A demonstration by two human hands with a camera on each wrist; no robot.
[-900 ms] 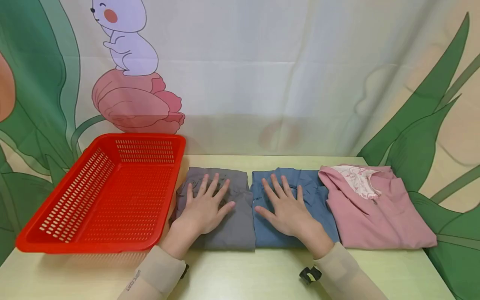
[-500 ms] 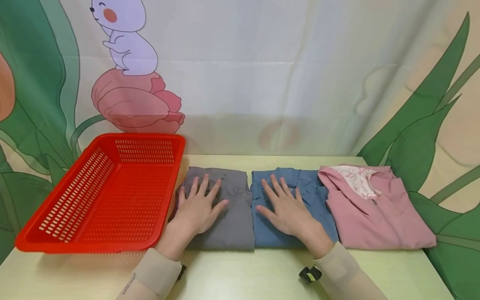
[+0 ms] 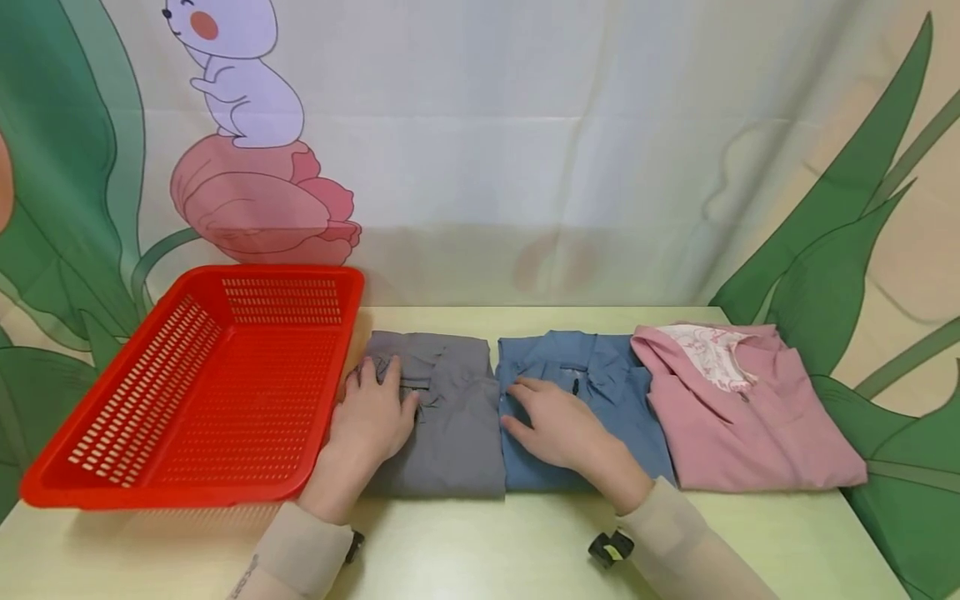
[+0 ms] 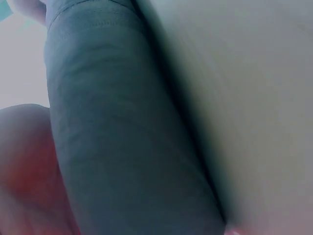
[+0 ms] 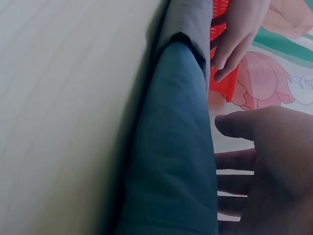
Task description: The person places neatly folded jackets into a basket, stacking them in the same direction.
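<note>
Three folded garments lie in a row in the head view: a grey one (image 3: 457,442), a blue one (image 3: 618,425) with a small dark zipper pull, and a pink one (image 3: 757,425) with a pale patterned lining. My left hand (image 3: 367,421) rests over the left side of the grey garment, fingers loosely bent. Over the blue garment's left half is my right hand (image 3: 558,425), its fingers pointing up and left. In the right wrist view this right hand (image 5: 279,161) has its fingertips right at the top of the blue fold (image 5: 171,147). Neither hand grips anything.
A red perforated basket (image 3: 247,417) stands left of the grey garment, close to my left forearm. The light wooden table (image 3: 480,550) shows in front of the garments. Behind it hangs a curtain (image 3: 480,167) printed with flowers and a white animal.
My left hand has slid left over the grey garment. The spread fingers of both hands have drawn in and bent. The head view has shifted slightly; the garments keep their places.
</note>
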